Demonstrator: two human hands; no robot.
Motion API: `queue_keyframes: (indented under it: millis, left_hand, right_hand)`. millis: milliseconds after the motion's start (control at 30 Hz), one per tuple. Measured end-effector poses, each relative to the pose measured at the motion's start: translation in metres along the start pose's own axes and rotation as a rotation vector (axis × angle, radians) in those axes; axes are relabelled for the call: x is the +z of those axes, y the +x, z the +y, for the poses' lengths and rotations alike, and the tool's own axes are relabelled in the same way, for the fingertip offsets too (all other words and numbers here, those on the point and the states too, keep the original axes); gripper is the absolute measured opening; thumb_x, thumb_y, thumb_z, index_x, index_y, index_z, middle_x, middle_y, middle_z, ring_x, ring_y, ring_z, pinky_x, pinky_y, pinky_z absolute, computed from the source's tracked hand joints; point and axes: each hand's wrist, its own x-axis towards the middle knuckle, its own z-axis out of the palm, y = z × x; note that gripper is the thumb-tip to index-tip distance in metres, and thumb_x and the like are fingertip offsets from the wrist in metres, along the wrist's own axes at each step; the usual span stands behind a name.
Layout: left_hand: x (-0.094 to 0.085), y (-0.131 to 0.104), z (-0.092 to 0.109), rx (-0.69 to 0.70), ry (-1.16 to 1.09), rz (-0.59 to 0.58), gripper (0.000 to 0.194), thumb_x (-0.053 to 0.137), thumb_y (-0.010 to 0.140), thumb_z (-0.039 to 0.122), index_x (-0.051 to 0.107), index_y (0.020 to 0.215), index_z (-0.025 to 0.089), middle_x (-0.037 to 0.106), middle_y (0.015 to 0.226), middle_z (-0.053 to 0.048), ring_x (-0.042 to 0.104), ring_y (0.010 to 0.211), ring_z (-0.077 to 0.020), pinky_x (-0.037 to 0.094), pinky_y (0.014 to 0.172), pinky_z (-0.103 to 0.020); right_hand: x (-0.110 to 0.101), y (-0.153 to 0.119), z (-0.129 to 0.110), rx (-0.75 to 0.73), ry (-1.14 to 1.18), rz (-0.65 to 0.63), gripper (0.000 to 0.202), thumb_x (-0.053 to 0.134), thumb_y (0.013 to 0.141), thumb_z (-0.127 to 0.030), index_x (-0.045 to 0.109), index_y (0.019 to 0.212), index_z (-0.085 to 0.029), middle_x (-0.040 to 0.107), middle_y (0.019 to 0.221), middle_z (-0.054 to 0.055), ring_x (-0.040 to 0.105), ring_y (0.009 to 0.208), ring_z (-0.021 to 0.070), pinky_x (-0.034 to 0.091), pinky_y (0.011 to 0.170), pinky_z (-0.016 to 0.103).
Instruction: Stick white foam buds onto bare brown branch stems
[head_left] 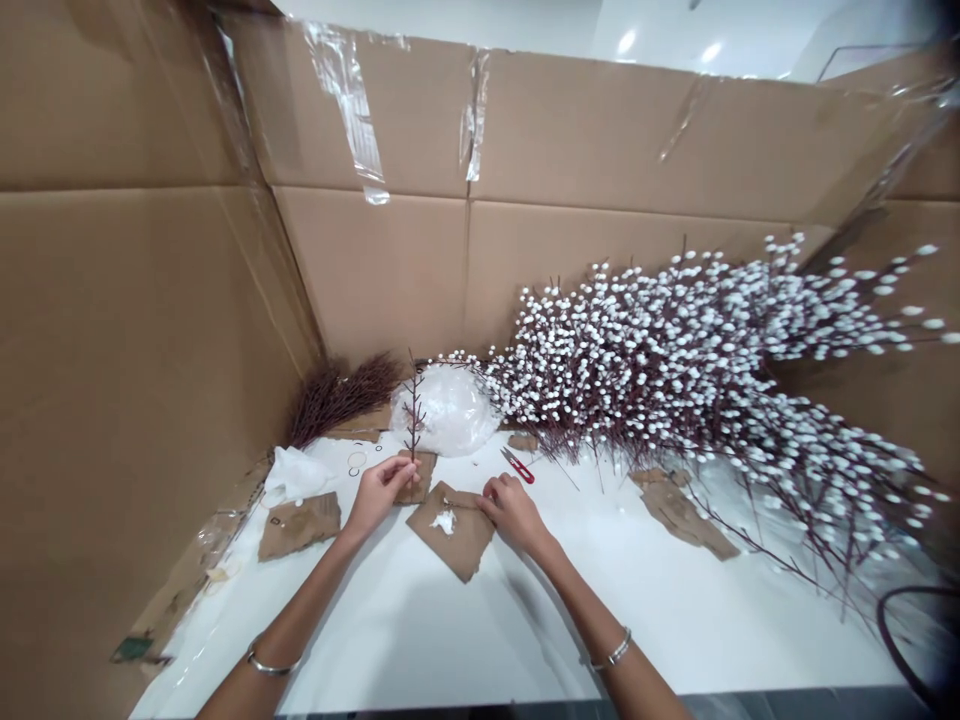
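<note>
My left hand pinches the lower end of a bare dark twig, which stands upright above its fingertips. To the right, my right hand has its fingers closed on a narrow cardboard strip. Under that strip lies a square cardboard piece with a white blob on it. A smaller cardboard piece is beside my left fingertips. Behind the hands sits a clear plastic bag with white contents.
Red-handled snips lie beyond my right hand. A large pile of white-budded branches fills the right side. Bare twigs, a crumpled white bag and a cardboard scrap are at left. Tall cardboard walls enclose the white table.
</note>
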Motion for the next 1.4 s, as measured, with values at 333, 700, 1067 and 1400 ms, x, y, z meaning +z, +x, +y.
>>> queue_keyframes:
  millis: [333,700,1067,1400]
  left_hand:
    - [-0.004,0.000,-0.008,-0.011,-0.011,0.034,0.035,0.068,0.082,0.046,0.072,0.095,0.015,0.072,0.077,-0.005,0.061,0.067,-0.0154,0.049,0.068,-0.027]
    - [-0.003,-0.001,-0.009,-0.027,-0.012,0.065,0.038,0.070,0.079,0.049,0.073,0.095,0.015,0.072,0.076,-0.006,0.062,0.066,-0.0155,0.049,0.065,-0.026]
    - [0.001,-0.004,-0.011,-0.068,-0.034,0.066,0.039,0.071,0.078,0.050,0.072,0.093,0.015,0.073,0.078,-0.006,0.062,0.066,-0.0151,0.051,0.066,-0.027]
    - [0.012,-0.007,-0.018,-0.120,-0.058,0.042,0.039,0.073,0.075,0.051,0.071,0.089,0.014,0.071,0.072,-0.006,0.063,0.063,-0.0155,0.052,0.063,-0.028]
  right_hand:
    - [0.009,0.005,0.017,-0.032,0.057,-0.033,0.013,0.062,0.087,-0.030,0.065,0.089,-0.019,0.061,0.092,0.005,0.055,0.091,0.0206,0.040,0.081,0.030]
    - [0.012,0.008,0.021,0.000,0.297,0.012,0.019,0.058,0.084,-0.036,0.064,0.078,-0.018,0.063,0.071,0.001,0.054,0.067,0.0170,0.041,0.066,0.028]
    - [0.002,-0.005,0.003,-0.126,0.426,0.087,0.026,0.050,0.093,-0.039,0.067,0.090,-0.019,0.063,0.088,0.007,0.058,0.081,0.0199,0.046,0.076,0.032]
    - [-0.002,-0.013,-0.006,-0.398,-0.004,0.128,0.034,0.039,0.101,-0.031,0.071,0.102,-0.022,0.064,0.096,0.010,0.059,0.081,0.0188,0.045,0.072,0.029]
